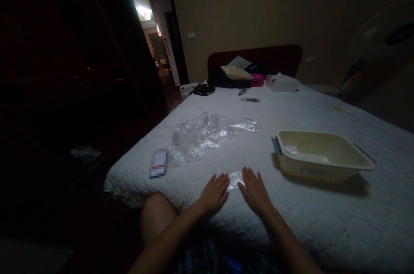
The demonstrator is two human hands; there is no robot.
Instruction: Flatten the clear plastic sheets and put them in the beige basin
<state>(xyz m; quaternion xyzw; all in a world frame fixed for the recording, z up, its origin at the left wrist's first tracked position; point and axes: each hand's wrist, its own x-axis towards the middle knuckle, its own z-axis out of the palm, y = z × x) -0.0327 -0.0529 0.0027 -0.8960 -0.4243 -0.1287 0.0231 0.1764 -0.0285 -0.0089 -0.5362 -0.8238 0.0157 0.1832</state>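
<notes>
On the white quilted bed, a small clear plastic piece, perhaps a folded bag, lies flat between my hands. My left hand rests palm down on its left end, fingers stretched out. Over its right end lies my right hand, also flat with the fingers extended and slightly apart. Both hands cover parts of the plastic. Just beyond, a crumpled heap of clear plastic bags spreads across the bed. To the right of my right hand stands a cream plastic basin with grey handles and some clear plastic inside.
A phone-like flat object, its face blurred, lies near the bed's left edge. Farther back are a packaged slim item, a black bag, piled clothes and pillows, and a white box. A fan stands at right.
</notes>
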